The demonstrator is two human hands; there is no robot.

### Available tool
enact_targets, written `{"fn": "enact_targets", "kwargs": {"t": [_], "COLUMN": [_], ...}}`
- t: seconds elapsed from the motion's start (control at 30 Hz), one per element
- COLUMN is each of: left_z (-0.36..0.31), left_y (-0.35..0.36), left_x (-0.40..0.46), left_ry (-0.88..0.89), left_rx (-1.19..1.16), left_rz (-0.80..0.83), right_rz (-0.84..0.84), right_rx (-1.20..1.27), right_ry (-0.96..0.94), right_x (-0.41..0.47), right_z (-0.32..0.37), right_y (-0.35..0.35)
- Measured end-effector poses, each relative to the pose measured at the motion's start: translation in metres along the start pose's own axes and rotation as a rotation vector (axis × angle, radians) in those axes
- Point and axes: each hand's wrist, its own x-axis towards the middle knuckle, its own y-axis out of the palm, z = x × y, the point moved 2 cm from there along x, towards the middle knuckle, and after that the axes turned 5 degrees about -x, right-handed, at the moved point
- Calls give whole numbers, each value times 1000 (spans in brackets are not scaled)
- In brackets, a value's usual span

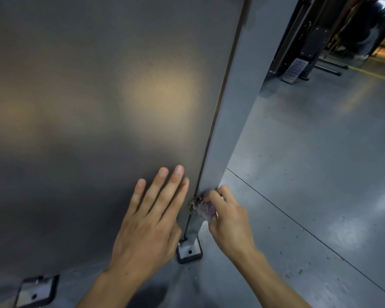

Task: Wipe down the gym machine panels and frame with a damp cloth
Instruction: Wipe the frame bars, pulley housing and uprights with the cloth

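A large dark grey machine panel [87, 107] fills the left of the head view. Along its right edge runs a lighter grey frame post [233, 107] down to a bolted foot plate [189, 252]. My left hand [151, 221] lies flat on the panel near its lower right corner, fingers straight. My right hand [227, 218] grips a bunched purple-grey cloth [201, 206] and presses it against the lower part of the post, just above the foot.
The grey floor [309, 174] stretches to the right, crossed by a thin dark seam. A second foot plate [36, 291] sits at the lower left. Another dark gym machine [302, 41] and a person's legs [367, 41] stand at the far upper right.
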Motion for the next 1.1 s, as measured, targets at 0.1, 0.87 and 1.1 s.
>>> {"fn": "enact_targets", "kwargs": {"t": [0.1, 0.87, 1.1], "left_z": [-1, 1, -2], "left_y": [2, 8, 8], "left_x": [0, -6, -11], "left_ry": [-6, 1, 10], "left_rx": [12, -17, -38], "left_rz": [16, 67, 91], "right_rz": [-136, -59, -241], "right_rx": [57, 133, 219], "right_ry": [-31, 111, 117], "right_x": [13, -8, 0], "right_z": [8, -12, -6], "right_y": [-20, 14, -4]}}
